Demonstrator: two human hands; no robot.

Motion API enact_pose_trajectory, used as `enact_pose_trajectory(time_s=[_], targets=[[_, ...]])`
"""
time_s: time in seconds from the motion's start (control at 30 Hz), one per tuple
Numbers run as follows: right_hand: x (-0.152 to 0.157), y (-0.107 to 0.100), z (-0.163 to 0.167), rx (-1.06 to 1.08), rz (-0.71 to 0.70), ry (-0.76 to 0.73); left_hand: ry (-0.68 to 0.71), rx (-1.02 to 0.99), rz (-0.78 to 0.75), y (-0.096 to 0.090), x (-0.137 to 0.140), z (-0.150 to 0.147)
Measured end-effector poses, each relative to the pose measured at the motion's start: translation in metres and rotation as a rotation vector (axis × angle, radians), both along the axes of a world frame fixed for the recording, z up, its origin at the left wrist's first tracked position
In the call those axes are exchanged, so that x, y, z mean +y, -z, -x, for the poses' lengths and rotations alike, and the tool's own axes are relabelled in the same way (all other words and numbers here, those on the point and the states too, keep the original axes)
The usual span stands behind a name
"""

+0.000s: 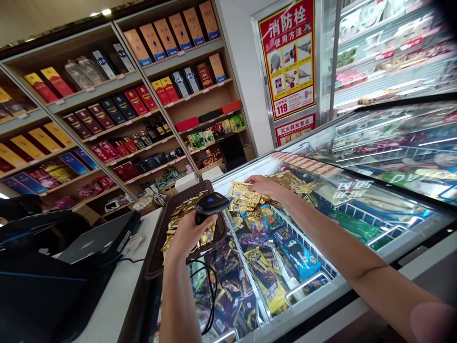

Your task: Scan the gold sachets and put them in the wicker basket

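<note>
My left hand (188,234) is wrapped around the handle of a black barcode scanner (212,204), held over a brown woven basket (154,247). Small gold-wrapped packets (183,208) fill the basket, and a black cable hangs below the hand. Farther right, my right hand (266,186) reaches over the open chest freezer. Its fingers curl onto gold packets (243,196) heaped at the freezer's back left; the fingertips are partly hidden. Beneath that heap, colourful ice cream packs (266,276) lie in white wire baskets.
A laptop (94,240) and a dark monitor stand on the white counter (107,295) at left. The freezer's glass lid (389,157) covers its right side. Behind are wooden shelves (150,71) of boxed goods and a red-and-yellow poster (288,62).
</note>
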State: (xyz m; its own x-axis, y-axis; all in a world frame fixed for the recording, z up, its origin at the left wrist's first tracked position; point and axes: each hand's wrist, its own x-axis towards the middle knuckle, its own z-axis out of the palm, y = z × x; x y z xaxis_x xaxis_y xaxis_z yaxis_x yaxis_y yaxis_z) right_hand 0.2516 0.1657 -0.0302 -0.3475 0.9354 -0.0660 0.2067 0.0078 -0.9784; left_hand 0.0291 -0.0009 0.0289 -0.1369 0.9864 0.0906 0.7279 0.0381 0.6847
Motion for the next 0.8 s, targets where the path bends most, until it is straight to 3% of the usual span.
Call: enact_pose_trajectory(time_s=[0.13,0.27,0.4,0.53,0.8], targets=[[-0.001,-0.003,-0.003,-0.012,0.009,0.016,-0.009,0.007,-0.007,0.000,0.000,-0.002],[0.020,-0.003,-0.028,0.009,-0.044,0.116,0.000,-0.015,0.017,-0.001,0.000,0.001],[0.057,0.012,-0.073,-0.009,-0.128,0.381,-0.047,-0.032,0.026,-0.006,-0.002,0.007],[0.086,0.038,-0.106,-0.298,-0.181,0.698,-0.109,-0.011,0.015,-0.011,-0.003,0.012],[0.109,0.075,-0.098,-0.590,-0.234,0.584,-0.231,0.078,0.072,-0.006,0.006,0.039]])
